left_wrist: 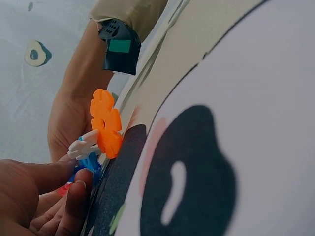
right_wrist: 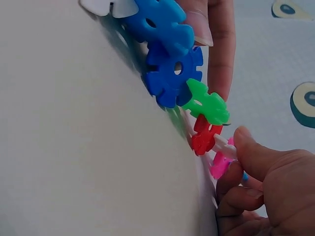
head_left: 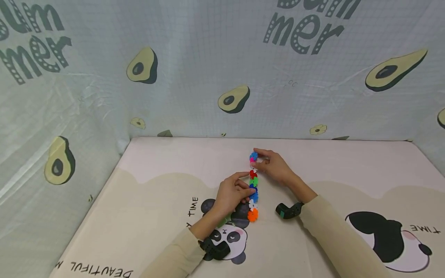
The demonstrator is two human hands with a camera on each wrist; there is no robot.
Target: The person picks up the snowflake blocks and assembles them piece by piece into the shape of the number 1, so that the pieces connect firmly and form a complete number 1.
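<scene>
A chain of notched plastic snowflake discs (head_left: 254, 181) runs away from me over the table, slotted edge to edge. Its near end is an orange disc (left_wrist: 106, 123), followed by a white disc (head_left: 252, 205) and two blue ones. My left hand (head_left: 231, 195) pinches the chain at the blue discs between thumb and fingers. Beyond those come a green disc (right_wrist: 206, 103), a red disc (right_wrist: 204, 137) and a white one. At the far end my right hand (head_left: 274, 166) grips the chain near the pink disc (right_wrist: 220, 164) and the light blue disc (head_left: 254, 155), partly covering them.
A pale cloth (head_left: 167, 154) with panda prints covers the table. Behind it hangs a sheet (head_left: 187, 77) printed with avocados. Dark wrist cameras sit on both wrists, the right one (head_left: 289, 211) close above the cloth.
</scene>
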